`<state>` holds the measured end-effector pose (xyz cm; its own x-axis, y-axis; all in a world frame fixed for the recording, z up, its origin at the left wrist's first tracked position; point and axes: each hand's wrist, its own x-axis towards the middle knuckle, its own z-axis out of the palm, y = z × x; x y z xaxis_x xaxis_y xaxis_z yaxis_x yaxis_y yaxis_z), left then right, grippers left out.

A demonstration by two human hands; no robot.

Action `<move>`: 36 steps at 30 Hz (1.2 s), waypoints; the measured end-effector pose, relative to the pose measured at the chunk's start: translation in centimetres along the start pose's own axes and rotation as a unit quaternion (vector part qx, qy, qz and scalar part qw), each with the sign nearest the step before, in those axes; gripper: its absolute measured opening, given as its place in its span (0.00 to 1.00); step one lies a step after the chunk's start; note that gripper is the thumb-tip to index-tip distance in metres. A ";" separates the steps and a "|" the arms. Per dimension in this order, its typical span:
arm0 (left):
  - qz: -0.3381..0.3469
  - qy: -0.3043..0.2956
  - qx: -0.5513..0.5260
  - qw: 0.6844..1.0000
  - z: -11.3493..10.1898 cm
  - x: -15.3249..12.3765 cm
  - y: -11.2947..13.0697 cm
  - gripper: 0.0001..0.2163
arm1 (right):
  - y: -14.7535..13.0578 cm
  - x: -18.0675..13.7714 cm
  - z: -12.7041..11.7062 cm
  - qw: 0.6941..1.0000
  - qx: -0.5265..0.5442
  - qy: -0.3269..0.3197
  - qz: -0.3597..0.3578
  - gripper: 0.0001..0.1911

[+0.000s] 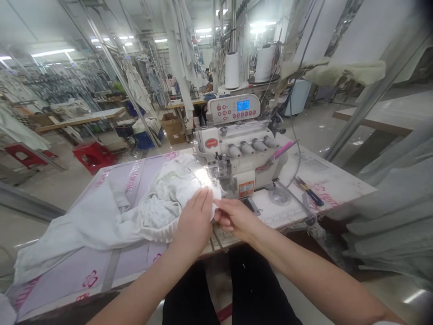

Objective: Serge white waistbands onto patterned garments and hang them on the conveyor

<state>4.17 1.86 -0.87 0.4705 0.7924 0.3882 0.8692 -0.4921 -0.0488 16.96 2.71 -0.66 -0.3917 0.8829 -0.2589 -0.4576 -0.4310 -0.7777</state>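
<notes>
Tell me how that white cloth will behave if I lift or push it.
The white cloth looks floppy: it lies in loose folds, so an edge lifted alone would probably sag. Pushed, it would likely bunch, being already crumpled beside the left hand. Its long tail, spread across the purple table cover, may drag behind.

Two bare hands (196, 219) are working at one overlock machine (246, 163), which is bearing four tension knobs (247, 148) and one blue display (242, 105); two large thread cones (232, 71) and two red stools (94, 156) are standing beyond.
</notes>
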 end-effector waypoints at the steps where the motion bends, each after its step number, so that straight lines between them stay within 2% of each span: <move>1: 0.015 -0.005 0.009 1.000 0.0 0.4 -0.3 0.24 | 0.2 -0.4 -0.2 1.000 -0.023 -0.006 -0.017 0.16; 4: 0.030 -0.050 0.041 0.997 -1.2 1.4 -0.6 0.25 | 0.5 -2.1 -2.1 0.982 -0.163 -0.005 -0.096 0.15; 6: 0.016 -0.086 0.063 0.994 -2.2 2.3 -0.5 0.26 | 0.1 -3.2 -4.7 0.942 -0.292 0.042 -0.163 0.14; 7: 0.001 -0.112 0.069 0.991 -2.7 2.9 -0.4 0.27 | -0.4 -3.6 -6.3 0.908 -0.360 0.084 -0.198 0.13; 8: -0.020 -0.143 0.071 0.987 -3.1 3.6 -0.5 0.28 | -1.2 -3.9 -8.2 0.863 -0.429 0.134 -0.231 0.12; 10: -0.062 -0.203 0.067 0.975 -3.6 5.2 -1.0 0.26 | -3.1 -4.3 -12.1 0.737 -0.571 0.256 -0.257 0.12; 12: -0.087 -0.232 0.062 0.967 -3.7 7.0 -2.0 0.21 | -5.1 -4.6 -15.7 0.604 -0.695 0.346 -0.179 0.15; 13: -0.089 -0.232 0.060 0.967 -3.6 7.8 -2.6 0.19 | -6.0 -4.7 -17.2 0.557 -0.730 0.375 -0.124 0.16; 14: -0.088 -0.227 0.057 0.968 -3.6 8.5 -3.2 0.17 | -6.7 -4.8 -18.4 0.527 -0.750 0.394 -0.072 0.16; 15: -0.091 -0.224 0.055 0.969 -3.6 9.0 -3.8 0.16 | -7.3 -5.0 -19.4 0.512 -0.756 0.407 -0.032 0.16; 16: -0.095 -0.225 0.055 0.968 -3.6 9.3 -4.4 0.16 | -7.7 -5.2 -20.2 0.510 -0.754 0.415 -0.006 0.16; 19: -0.118 -0.227 0.067 0.964 -4.3 8.3 -5.6 0.16 | -8.3 -5.8 -20.9 0.525 -0.744 0.413 0.028 0.15; 21: -0.131 -0.223 0.065 0.964 -5.1 6.4 -5.9 0.18 | -8.3 -6.2 -19.9 0.539 -0.740 0.401 0.035 0.15; 23: -0.134 -0.219 0.047 0.965 -5.9 4.3 -5.7 0.20 | -7.9 -6.5 -17.4 0.555 -0.741 0.376 0.023 0.14; 25: -0.130 -0.210 0.027 0.969 -6.3 2.7 -5.3 0.22 | -7.1 -6.6 -13.6 0.585 -0.748 0.313 -0.019 0.13; 27: -0.128 -0.200 0.021 0.971 -6.3 1.6 -5.0 0.22 | -6.0 -6.4 -8.9 0.611 -0.758 0.212 -0.086 0.16; 28: -0.131 -0.195 0.019 0.972 -6.3 1.3 -4.9 0.22 | -5.4 -6.0 -6.6 0.602 -0.772 0.165 -0.117 0.17; 29: -0.135 -0.192 0.019 0.972 -6.3 1.2 -4.9 0.22 | -4.9 -5.6 -4.4 0.580 -0.788 0.143 -0.150 0.17; 31: -0.139 -0.185 0.006 0.973 -6.4 1.0 -5.1 0.22 | -4.2 -4.1 -1.1 0.516 -0.821 0.137 -0.203 0.17; 33: -0.134 -0.178 -0.042 0.974 -6.7 1.1 -5.5 0.20 | -3.8 -2.4 0.9 0.456 -0.845 0.158 -0.229 0.16; 34: -0.132 -0.176 -0.078 0.972 -6.9 1.2 -5.7 0.19 | -3.8 -1.5 1.5 0.436 -0.853 0.166 -0.235 0.16; 36: -0.130 -0.175 -0.160 0.963 -7.1 1.3 -6.1 0.17 | -3.8 -0.1 2.2 0.415 -0.860 0.164 -0.248 0.14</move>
<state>-1.64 3.36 6.50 0.3141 0.9493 0.0133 0.8993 -0.3020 0.3162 16.97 3.90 3.61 -0.3310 0.8830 0.3327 0.9399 0.3400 0.0327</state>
